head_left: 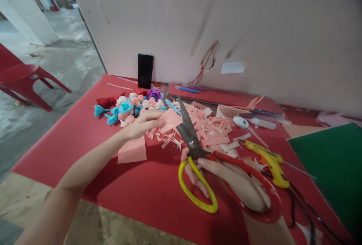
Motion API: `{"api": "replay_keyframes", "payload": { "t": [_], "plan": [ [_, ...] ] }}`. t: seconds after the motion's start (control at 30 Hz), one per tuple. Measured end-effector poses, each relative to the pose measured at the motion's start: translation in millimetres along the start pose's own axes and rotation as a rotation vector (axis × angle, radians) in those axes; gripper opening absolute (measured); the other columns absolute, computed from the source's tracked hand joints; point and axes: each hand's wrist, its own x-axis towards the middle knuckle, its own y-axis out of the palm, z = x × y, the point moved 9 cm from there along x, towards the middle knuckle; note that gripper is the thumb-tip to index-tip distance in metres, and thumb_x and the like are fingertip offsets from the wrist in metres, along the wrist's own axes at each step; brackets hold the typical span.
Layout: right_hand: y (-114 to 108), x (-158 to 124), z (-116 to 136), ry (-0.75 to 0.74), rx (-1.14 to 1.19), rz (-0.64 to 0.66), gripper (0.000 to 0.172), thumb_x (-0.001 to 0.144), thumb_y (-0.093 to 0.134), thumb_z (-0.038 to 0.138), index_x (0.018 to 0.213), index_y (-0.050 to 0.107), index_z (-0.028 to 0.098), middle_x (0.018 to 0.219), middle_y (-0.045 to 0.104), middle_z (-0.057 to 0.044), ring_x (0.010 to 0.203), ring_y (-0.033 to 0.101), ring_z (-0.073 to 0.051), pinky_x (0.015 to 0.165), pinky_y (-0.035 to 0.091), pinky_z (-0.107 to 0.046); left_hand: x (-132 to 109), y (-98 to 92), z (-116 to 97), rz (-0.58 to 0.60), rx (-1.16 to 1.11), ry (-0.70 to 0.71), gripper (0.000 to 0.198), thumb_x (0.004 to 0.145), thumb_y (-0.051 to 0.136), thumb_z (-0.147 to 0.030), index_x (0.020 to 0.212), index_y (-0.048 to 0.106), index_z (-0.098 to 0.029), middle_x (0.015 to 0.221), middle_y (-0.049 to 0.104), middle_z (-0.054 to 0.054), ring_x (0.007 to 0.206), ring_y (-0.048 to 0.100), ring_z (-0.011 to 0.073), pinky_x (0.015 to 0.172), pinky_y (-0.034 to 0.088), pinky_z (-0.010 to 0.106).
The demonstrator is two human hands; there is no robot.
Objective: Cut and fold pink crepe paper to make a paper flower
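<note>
My left hand [148,121] pinches a small piece of pink paper [171,120] between thumb and fingers. In my right hand [226,175] is a large pair of scissors [192,144] with one yellow and one red handle loop. Its blades stand apart, pointing up and away, with the paper's right edge at the lower blade. A square of pink paper [132,150] lies on the table under my left wrist. Beyond the scissors spreads a heap of pink paper scraps [210,126]. Blue, pink, white and purple paper roses [126,107] are bunched left of it.
A yellow glue gun [267,158] with a black cord lies on the right, beside a green board [329,169]. A black phone [145,70] leans on the wall behind the red table [70,139]. A red chair [25,75] stands at the far left.
</note>
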Motion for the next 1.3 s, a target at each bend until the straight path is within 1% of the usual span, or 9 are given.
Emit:
{"api": "replay_keyframes", "payload": {
  "t": [0.13,0.33,0.53,0.63,0.77,0.9,1.0,1.13,1.3],
  "plan": [
    [-0.9,-1.2,0.1,0.000,0.000,-0.017,0.028,0.087,0.046,0.038,0.102,0.060,0.018,0.067,0.056,-0.002,0.051,0.048,-0.012,0.046,0.042,-0.025,-0.5,-1.0,-2.6,0.015,0.012,0.008,0.039,0.075,0.056,-0.045,0.050,0.049,-0.016,0.054,0.042,0.001,0.053,0.038,0.0130,0.054,0.031,0.028],
    [0.8,-1.3,-1.8,-0.016,0.026,-0.040,0.027,0.087,0.046,0.040,0.098,0.060,0.020,0.068,0.053,-0.001,0.048,0.042,-0.010,0.041,0.039,-0.023,-0.7,-1.2,-6.4,0.019,0.034,0.023,0.041,0.076,0.055,-0.047,0.049,0.047,-0.017,0.054,0.042,0.001,0.053,0.037,0.0135,0.055,0.031,0.028],
    [5.9,2.3,-7.7,-0.012,0.049,-0.021,0.030,0.087,0.047,0.044,0.098,0.057,0.018,0.057,0.044,0.003,0.040,0.031,-0.007,0.035,0.031,-0.020,-1.4,-1.0,-13.7,0.011,0.049,0.036,0.042,0.076,0.055,-0.048,0.049,0.048,-0.017,0.054,0.042,0.001,0.052,0.036,0.0129,0.054,0.030,0.028],
    [10.1,3.9,-9.7,0.012,0.079,0.001,0.031,0.085,0.049,0.045,0.099,0.055,0.018,0.055,0.043,0.005,0.039,0.029,-0.006,0.034,0.028,-0.019,-2.0,-0.5,-16.9,0.019,0.046,0.044,0.040,0.077,0.054,-0.045,0.049,0.049,-0.017,0.054,0.043,0.001,0.053,0.038,0.0132,0.054,0.031,0.028],
    [16.5,5.5,-4.5,0.032,0.134,0.020,0.027,0.085,0.048,0.039,0.100,0.054,0.017,0.061,0.048,0.003,0.044,0.037,-0.006,0.041,0.033,-0.020,-1.8,-0.6,-12.9,0.024,0.018,0.002,0.035,0.075,0.055,-0.042,0.051,0.050,-0.017,0.056,0.044,0.002,0.055,0.040,0.0139,0.056,0.032,0.028],
    [23.9,7.5,1.4,0.029,0.209,0.083,0.028,0.078,0.051,0.032,0.100,0.053,0.016,0.071,0.053,0.000,0.053,0.045,-0.008,0.049,0.039,-0.021,-1.4,4.1,-5.3,0.063,-0.003,-0.054,0.033,0.074,0.057,-0.039,0.052,0.050,-0.016,0.056,0.043,0.001,0.056,0.038,0.0135,0.055,0.031,0.028],
    [23.2,9.1,0.1,0.017,0.214,0.078,0.027,0.081,0.050,0.036,0.100,0.052,0.017,0.070,0.052,0.000,0.051,0.044,-0.008,0.047,0.037,-0.021,-1.2,6.3,-3.5,0.073,-0.021,-0.063,0.032,0.073,0.057,-0.040,0.052,0.051,-0.016,0.056,0.042,0.001,0.056,0.038,0.0134,0.055,0.031,0.027],
    [21.8,11.0,-0.7,-0.005,0.190,0.035,0.029,0.086,0.046,0.044,0.096,0.050,0.018,0.062,0.047,0.003,0.045,0.038,-0.006,0.041,0.032,-0.019,-1.1,7.2,-4.6,0.076,-0.034,-0.058,0.027,0.074,0.057,-0.038,0.059,0.055,-0.016,0.060,0.045,0.001,0.059,0.040,0.0139,0.056,0.032,0.026],
    [20.1,9.2,0.4,0.016,0.144,0.028,0.030,0.084,0.048,0.046,0.094,0.051,0.017,0.063,0.048,0.003,0.045,0.038,-0.006,0.040,0.033,-0.018,-0.6,7.0,-4.7,0.071,-0.046,-0.047,0.031,0.073,0.059,-0.037,0.052,0.052,-0.016,0.055,0.043,0.000,0.054,0.037,0.0124,0.055,0.031,0.027]
  ]
}}
